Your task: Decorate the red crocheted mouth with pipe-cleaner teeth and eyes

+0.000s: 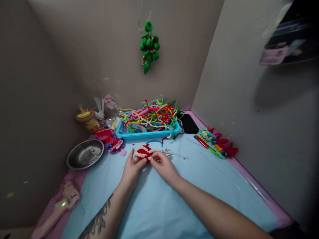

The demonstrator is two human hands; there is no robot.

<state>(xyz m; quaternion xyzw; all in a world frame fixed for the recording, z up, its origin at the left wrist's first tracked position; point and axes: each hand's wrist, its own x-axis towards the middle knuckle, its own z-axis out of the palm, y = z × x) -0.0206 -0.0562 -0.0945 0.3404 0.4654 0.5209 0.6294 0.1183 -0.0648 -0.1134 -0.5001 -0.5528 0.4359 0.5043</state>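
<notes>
A small red yarn piece with cream ruffled trim (pixel 144 152) is held a little above the blue table cover (pixel 154 199). My left hand (pixel 133 166) grips its left side and lower edge, thumb in front. With thumb and fingers pinched together, my right hand (pixel 161 164) holds the end of the cream trim at the right edge. My fingertips partly hide the piece. Just behind my right hand lie a thin metal rod (pixel 178 155) and small bits that I cannot make out. A short blue strand (pixel 154 141) rests behind the piece.
A blue tray (pixel 147 135) heaped with colourful strands stands at the back. To the left are a metal bowl (pixel 84 159) with pale bits, yarn creatures (pixel 114 144) and a pink glue gun (pixel 62 205). At right lie a phone (pixel 189 123) and more yarn creatures (pixel 216 142).
</notes>
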